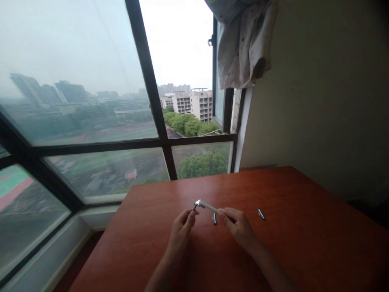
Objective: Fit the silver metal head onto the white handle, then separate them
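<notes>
A slim silver pen-like rod [207, 206] is held just above the reddish wooden table [304, 243], between both of my hands. My left hand [182, 229] pinches its left metal tip with fingers closed. My right hand [238, 225] grips the other end, fingers curled round it. A short dark cylinder [214, 218] lies on the table between my hands. A second one [261, 214] lies to the right of my right hand.
The table stands against a large window with dark frames [146, 81] looking out over buildings and trees. A pale cloth [243, 40] hangs at the window's upper right. A plain wall [328, 101] runs along the right side.
</notes>
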The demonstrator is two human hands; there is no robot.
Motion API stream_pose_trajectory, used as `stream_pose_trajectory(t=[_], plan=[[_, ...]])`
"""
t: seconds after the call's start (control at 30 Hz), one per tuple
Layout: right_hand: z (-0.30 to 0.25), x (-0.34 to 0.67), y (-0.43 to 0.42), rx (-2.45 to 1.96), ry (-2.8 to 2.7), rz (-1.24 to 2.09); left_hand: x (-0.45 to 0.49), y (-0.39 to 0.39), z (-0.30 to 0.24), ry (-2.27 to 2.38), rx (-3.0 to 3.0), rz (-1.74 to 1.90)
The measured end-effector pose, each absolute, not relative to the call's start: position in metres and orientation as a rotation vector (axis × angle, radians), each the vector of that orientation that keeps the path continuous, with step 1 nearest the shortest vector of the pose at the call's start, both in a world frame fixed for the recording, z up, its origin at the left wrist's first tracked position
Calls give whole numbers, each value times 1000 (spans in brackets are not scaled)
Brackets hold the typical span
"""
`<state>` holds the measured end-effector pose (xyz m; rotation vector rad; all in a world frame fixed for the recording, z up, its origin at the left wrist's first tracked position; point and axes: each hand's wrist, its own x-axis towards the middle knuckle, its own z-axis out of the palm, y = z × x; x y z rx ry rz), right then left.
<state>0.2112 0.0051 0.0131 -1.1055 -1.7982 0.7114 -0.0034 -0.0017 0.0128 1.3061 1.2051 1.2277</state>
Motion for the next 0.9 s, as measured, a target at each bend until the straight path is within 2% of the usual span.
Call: stream_pose_trajectory(t=[0.37,0.9], plan=[[10,211,8,-1160,-1786,627,0,-2,9,1162,1303,1213],[10,208,8,-1145,-1750,678,-1,-1,9,1225,1362,1184]])
